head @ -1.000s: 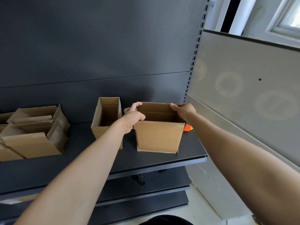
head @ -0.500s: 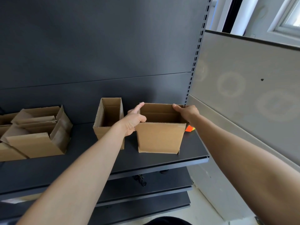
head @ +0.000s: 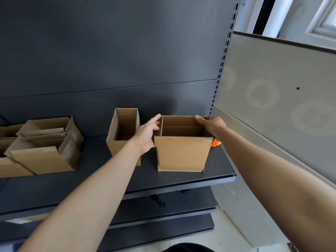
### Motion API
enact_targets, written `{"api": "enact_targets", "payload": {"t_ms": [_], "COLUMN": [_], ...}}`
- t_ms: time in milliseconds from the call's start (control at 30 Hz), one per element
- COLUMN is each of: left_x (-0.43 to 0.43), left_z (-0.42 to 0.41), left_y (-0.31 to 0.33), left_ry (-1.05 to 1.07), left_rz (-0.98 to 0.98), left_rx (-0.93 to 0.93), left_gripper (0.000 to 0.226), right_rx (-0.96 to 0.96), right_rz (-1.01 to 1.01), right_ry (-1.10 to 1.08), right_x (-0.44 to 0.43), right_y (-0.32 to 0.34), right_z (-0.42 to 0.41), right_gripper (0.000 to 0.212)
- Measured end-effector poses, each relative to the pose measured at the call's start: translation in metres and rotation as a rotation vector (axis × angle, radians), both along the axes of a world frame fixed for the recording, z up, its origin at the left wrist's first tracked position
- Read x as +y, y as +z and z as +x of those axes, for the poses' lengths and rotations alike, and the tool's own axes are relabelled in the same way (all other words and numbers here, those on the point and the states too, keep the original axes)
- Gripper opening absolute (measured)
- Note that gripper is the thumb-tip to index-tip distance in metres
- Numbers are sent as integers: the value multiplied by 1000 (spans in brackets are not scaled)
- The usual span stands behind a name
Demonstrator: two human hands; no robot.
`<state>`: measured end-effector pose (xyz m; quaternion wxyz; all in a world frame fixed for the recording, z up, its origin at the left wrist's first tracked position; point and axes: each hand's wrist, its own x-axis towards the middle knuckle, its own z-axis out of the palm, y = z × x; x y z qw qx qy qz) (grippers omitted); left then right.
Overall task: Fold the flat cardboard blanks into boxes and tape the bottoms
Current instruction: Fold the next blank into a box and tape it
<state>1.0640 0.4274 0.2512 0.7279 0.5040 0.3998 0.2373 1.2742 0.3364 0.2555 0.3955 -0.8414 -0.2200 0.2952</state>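
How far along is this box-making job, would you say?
Done: several folded boxes and a narrow upright box stand on the shelf. In hand: the right hand grips another open box by its rim; the left hand touches its side. Left: unclear; bottoms and tape are hidden.

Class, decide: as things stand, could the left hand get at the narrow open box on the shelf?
Probably yes. The left hand rests against the wide box, and the narrow box stands just beside it, open top up, with nothing between them.
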Motion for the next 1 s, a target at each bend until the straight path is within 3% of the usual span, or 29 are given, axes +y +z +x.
{"api": "enact_targets", "payload": {"t_ms": [133,233,433,600,667,800,1000], "left_x": [-2,-4,-4,-4,-3,0,3], "left_z": [1,1,2,2,2,1,1], "left_y": [-2,-3,-5,-7,-8,-9,-11], "left_ry": [-12,-39,-95,-195,-223,-266,-317], "left_rz": [122,106,49,68,74,84,90], "left_rx": [101,168,208,215,217,232,248], "left_gripper": [50,40,47,58,61,66,75], "right_rx": [14,30,148,629,721,745,609], "right_rz": [-2,-3,43,237,289,285,191], "right_ry": [-4,-2,-23,19,51,120,185], "right_x": [0,0,-4,-25,-32,-38,-33], "right_y": [-1,-2,2,6,0,-9,-7], "right_z": [1,1,1,17,24,27,21], "right_gripper": [66,70,75,32,23,26,24]}}
